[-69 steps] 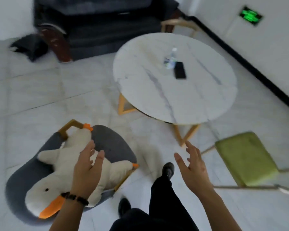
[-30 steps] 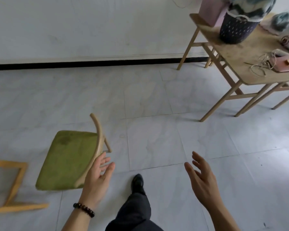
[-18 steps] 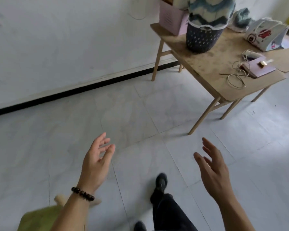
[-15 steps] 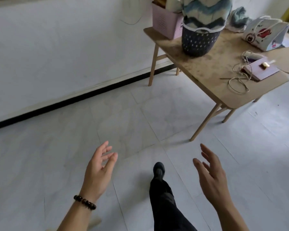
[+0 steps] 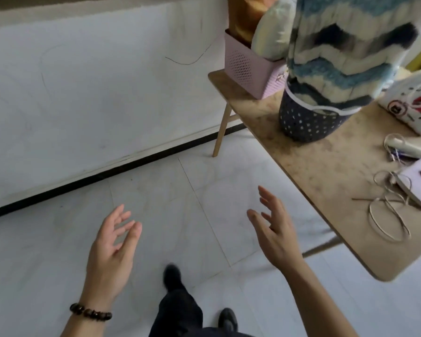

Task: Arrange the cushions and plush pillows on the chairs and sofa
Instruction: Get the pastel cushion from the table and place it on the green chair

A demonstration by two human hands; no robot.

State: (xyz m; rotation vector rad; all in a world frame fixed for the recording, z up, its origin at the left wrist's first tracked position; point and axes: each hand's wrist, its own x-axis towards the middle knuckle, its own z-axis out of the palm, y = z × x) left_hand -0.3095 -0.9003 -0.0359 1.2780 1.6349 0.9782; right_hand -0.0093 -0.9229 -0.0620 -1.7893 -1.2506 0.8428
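A fluffy blue, white and dark zigzag cushion [image 5: 343, 49] stands upright in a dark dotted basket [image 5: 306, 122] on a wooden table [image 5: 331, 181] at the right. Behind it, a pale cushion [image 5: 270, 27] and an orange-brown plush [image 5: 248, 13] stick out of a pink perforated bin [image 5: 248, 66]. My left hand [image 5: 112, 249] and my right hand [image 5: 275, 229] hover empty over the floor, fingers spread, below and to the left of the table. No chair or sofa is in view.
The table also carries a white printed bag [image 5: 413, 103], a lilac box [image 5: 418, 181] and a loose looped cord [image 5: 389, 215]. A white wall with a black skirting line [image 5: 107, 171] runs at the left. My dark-trousered legs and shoes [image 5: 173, 278] stand on pale tiles.
I have walked closer to the wooden table, so the baskets and cushions now loom larger at upper right. Both hands stay empty and open; the green chair has dropped out of view.
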